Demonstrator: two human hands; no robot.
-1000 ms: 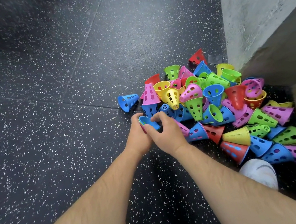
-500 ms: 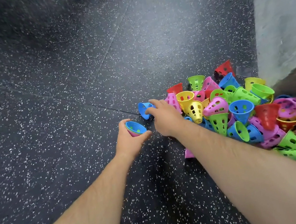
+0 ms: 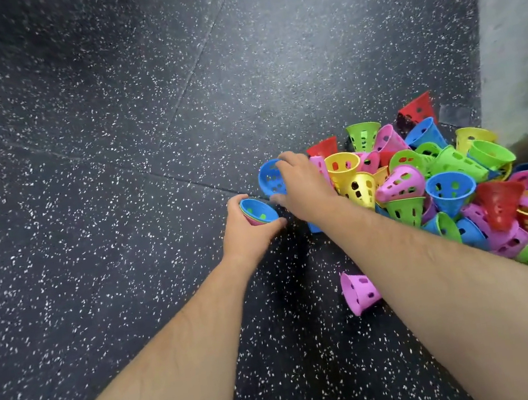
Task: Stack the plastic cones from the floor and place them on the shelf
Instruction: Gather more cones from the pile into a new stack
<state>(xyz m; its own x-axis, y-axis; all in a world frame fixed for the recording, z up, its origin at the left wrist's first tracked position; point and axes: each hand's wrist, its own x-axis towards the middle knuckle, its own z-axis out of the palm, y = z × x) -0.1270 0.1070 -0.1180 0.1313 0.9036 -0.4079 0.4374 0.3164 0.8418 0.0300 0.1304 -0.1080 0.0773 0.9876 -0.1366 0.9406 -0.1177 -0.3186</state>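
- Left hand (image 3: 248, 226) grips a nested stack of cones (image 3: 257, 213), blue inside pink.
- Right hand (image 3: 305, 186) closes thumb and fingers around a blue cone (image 3: 269, 178) at the pile's (image 3: 453, 183) left edge.
- Speckled floor (image 3: 110, 155) carries the pile beside a wall (image 3: 521, 20).

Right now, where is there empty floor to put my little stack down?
The speckled floor left of the left hand is bare all the way out. Between the forearms it is clear too, up to the lone pink cone. The cone pile by the wall is crowded.
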